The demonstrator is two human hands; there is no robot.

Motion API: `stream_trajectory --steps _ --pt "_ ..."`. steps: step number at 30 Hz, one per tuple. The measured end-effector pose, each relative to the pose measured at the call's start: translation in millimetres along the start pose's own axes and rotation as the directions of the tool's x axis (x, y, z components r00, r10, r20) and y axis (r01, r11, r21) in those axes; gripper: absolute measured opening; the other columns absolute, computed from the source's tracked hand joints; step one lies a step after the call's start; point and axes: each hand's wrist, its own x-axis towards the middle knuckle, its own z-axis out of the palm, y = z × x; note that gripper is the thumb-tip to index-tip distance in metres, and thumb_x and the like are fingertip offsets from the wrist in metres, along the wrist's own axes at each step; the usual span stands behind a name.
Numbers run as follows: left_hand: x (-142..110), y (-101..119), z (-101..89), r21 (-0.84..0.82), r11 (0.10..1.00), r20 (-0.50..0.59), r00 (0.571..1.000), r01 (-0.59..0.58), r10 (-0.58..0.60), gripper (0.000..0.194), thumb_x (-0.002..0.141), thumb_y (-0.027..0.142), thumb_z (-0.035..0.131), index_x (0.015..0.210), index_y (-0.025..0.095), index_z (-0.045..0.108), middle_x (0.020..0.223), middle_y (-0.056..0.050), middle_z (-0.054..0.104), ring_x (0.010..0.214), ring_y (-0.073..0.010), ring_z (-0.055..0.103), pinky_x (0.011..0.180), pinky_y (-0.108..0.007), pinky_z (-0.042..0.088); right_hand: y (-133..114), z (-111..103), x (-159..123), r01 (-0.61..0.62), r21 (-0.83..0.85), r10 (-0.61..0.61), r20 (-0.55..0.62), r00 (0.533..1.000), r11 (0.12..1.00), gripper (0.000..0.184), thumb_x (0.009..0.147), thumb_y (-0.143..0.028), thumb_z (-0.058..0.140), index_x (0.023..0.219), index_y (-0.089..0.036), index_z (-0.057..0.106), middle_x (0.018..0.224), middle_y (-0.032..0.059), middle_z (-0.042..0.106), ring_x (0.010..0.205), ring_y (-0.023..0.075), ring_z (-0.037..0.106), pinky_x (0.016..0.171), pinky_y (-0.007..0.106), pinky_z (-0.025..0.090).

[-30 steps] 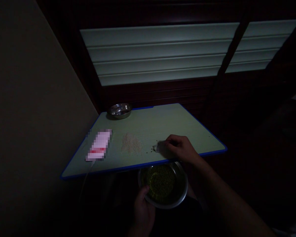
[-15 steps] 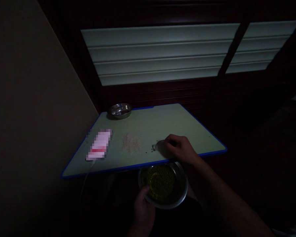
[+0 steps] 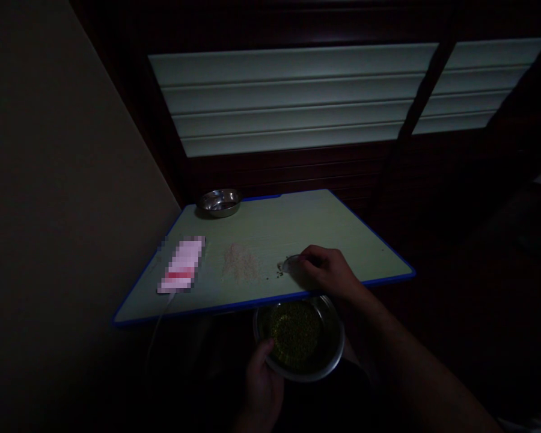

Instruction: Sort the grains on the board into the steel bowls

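My left hand (image 3: 262,379) grips the rim of a metal bowl (image 3: 335,361) below the table's front edge, thumb over the rim. Small green beans (image 3: 295,334), which look like mung beans, cover the bowl's bottom. Above the bowl, my right hand (image 3: 327,269) is closed in a pinch on a spoon (image 3: 291,263), its handle hidden by the fingers. The spoon's tip is low over the table top, beside a few small dark beans (image 3: 279,273). To their left lies a thin patch of pale, pinkish grains (image 3: 241,263).
The pale table (image 3: 293,222) has a blue edge. A shallow metal bowl (image 3: 220,203) stands at its back left corner. A phone-like device (image 3: 183,264), blurred out, lies at the left with a white cable (image 3: 160,322) hanging over the front edge. Behind stands a dark slatted panel (image 3: 288,96).
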Motion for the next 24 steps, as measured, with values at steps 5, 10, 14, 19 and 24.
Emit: stream_trajectory --steps 5,10,14,19,24 --pt "3.1 -0.6 -2.3 0.011 1.0 0.003 1.0 -0.029 0.029 0.05 0.067 0.019 0.063 0.116 0.018 0.068 0.093 -0.007 0.077 0.102 -0.0287 0.068 0.101 -0.047 0.046 0.5 -0.1 -0.7 0.009 0.054 -0.013 0.062 0.998 0.999 0.015 0.081 -0.025 0.055 0.078 -0.017 0.067 0.069 0.0013 0.066 0.062 0.0132 0.056 0.059 0.025 0.041" --pt "5.1 -1.8 -5.3 0.012 1.0 0.006 1.0 -0.017 0.017 0.049 0.068 0.02 0.063 0.116 0.017 0.068 0.094 -0.008 0.077 0.1 -0.0292 0.069 0.1 -0.047 0.046 -1.4 -0.8 -0.7 0.015 0.078 -0.018 0.046 0.999 0.997 0.014 0.081 -0.024 0.055 0.076 -0.017 0.066 0.069 0.0012 0.065 0.063 0.0136 0.055 0.06 0.026 0.041" --pt "5.0 -2.4 -5.2 0.007 1.0 0.005 1.0 -0.027 0.027 0.049 0.069 0.019 0.061 0.117 0.017 0.067 0.092 -0.008 0.077 0.098 -0.0282 0.07 0.101 -0.047 0.045 -0.5 0.7 -0.5 0.011 0.077 -0.017 0.076 0.997 0.997 0.015 0.082 -0.026 0.056 0.081 -0.017 0.068 0.072 0.002 0.067 0.065 0.0141 0.057 0.061 0.026 0.042" --pt "3.2 -0.8 -2.4 -0.015 1.0 -0.011 1.0 0.001 -0.001 0.047 0.071 0.017 0.059 0.118 0.016 0.067 0.086 -0.008 0.077 0.095 -0.0282 0.071 0.101 -0.048 0.045 0.5 0.1 -0.9 0.012 0.095 -0.019 0.075 0.997 0.995 0.014 0.082 -0.025 0.056 0.078 -0.017 0.067 0.07 0.0015 0.066 0.064 0.0139 0.056 0.06 0.026 0.041" --pt "2.9 -0.1 -1.9 -0.041 0.999 -0.032 0.999 0.015 -0.016 0.045 0.073 0.015 0.058 0.117 0.014 0.067 0.081 -0.007 0.077 0.094 -0.0275 0.071 0.101 -0.046 0.046 -1.4 -1.5 -1.0 0.005 0.097 -0.009 0.042 0.999 0.995 0.013 0.08 -0.024 0.055 0.074 -0.018 0.065 0.066 0.0003 0.063 0.062 0.0135 0.054 0.058 0.026 0.04"
